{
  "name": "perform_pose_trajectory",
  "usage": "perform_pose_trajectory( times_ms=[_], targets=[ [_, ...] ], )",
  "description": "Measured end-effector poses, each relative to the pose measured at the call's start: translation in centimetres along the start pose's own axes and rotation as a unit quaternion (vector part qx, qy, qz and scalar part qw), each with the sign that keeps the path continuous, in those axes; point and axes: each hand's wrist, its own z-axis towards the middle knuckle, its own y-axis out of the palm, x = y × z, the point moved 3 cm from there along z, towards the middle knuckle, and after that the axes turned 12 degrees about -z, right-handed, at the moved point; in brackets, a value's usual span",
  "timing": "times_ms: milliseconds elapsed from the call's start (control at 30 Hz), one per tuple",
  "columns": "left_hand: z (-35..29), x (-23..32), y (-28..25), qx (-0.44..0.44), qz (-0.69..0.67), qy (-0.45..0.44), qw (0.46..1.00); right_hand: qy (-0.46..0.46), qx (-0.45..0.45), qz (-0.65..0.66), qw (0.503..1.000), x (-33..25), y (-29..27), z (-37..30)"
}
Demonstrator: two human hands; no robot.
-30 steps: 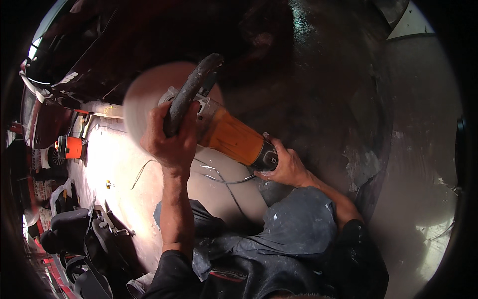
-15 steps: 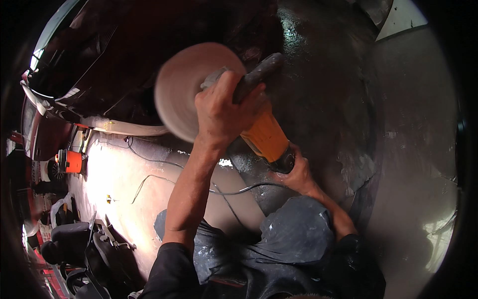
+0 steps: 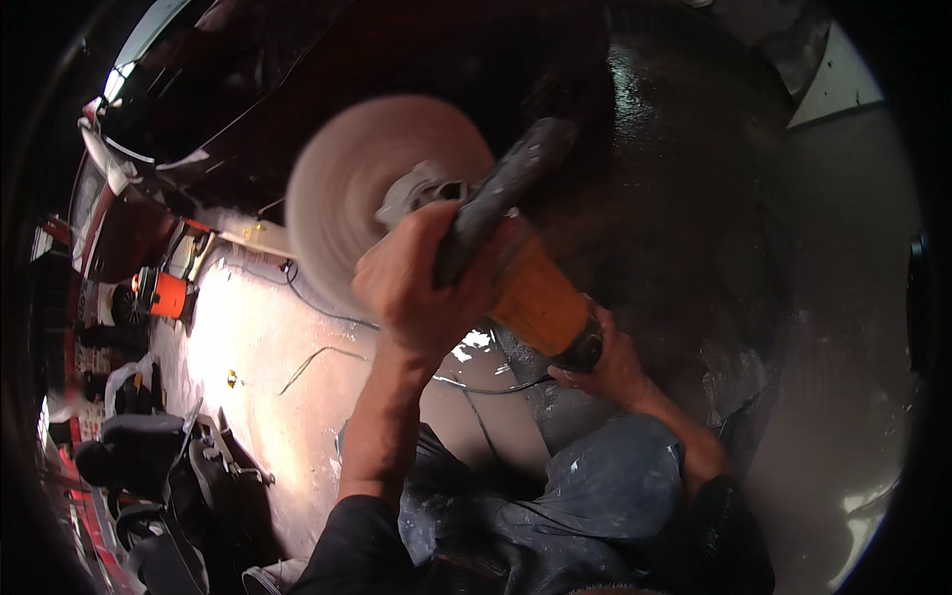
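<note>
Orange polisher (image 3: 535, 297), one; two hands: left hand (image 3: 421, 288) grips side handle (image 3: 501, 193), right hand (image 3: 610, 367) clasps rear

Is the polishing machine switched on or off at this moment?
On. The round pad is smeared into a blur, so it is spinning, while the orange body looks sharper.

Bare concrete floor (image 3: 248, 357) brightly lit at left, dark glossy car body (image 3: 674, 198) far and right, orange machine (image 3: 164, 295) far left, black car seats (image 3: 139, 446) near left
</note>
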Motion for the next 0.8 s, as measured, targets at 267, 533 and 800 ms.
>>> perform_pose_trajectory(
  times_ms=[267,533,800],
  targets=[
    [0.5,0.5,-5.2,0.058,0.112,-0.029,0.992,-0.033,-0.072,0.037,0.996,-2.6,1.0,3.5],
    [7.0,0.4,3.5,-0.026,-0.038,-0.007,0.999,0.100,-0.011,0.095,0.990,-1.8,-2.6,2.4],
    [12.3,-1.7,12.5,-0.086,-0.111,-0.017,0.990,0.126,0.100,0.092,0.983,-1.2,-8.3,3.7]
  ],
)
